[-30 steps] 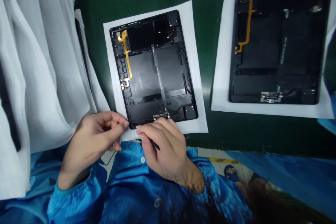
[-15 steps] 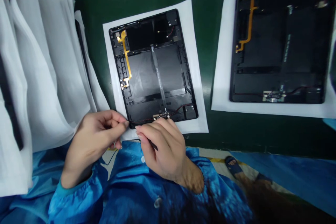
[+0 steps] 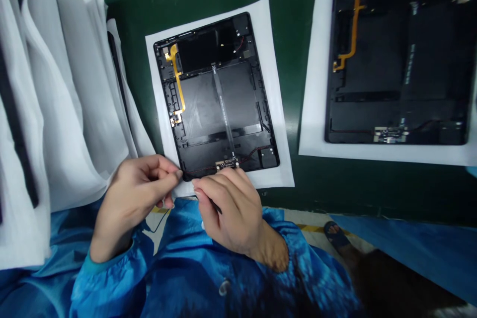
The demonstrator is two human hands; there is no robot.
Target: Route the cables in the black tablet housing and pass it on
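An opened black tablet back (image 3: 216,99) lies on a white sheet (image 3: 274,109) on the green bench, with an orange flex cable (image 3: 178,84) down its left side and a small connector board (image 3: 226,164) at its near edge. My left hand (image 3: 134,198) pinches at the tablet's near left corner, fingers closed on something too small to make out. My right hand (image 3: 227,208) rests at the near edge by the connector board, fingers curled round a thin dark tool (image 3: 215,204).
A second opened tablet (image 3: 398,54) lies on its own white sheet (image 3: 313,124) at the right. White foam sleeves (image 3: 67,99) holding dark slabs stand stacked at the left. A sandalled foot (image 3: 335,233) shows on the floor below the bench edge.
Both hands stay at the tablet's near edge with almost no movement. The view has shifted slightly.
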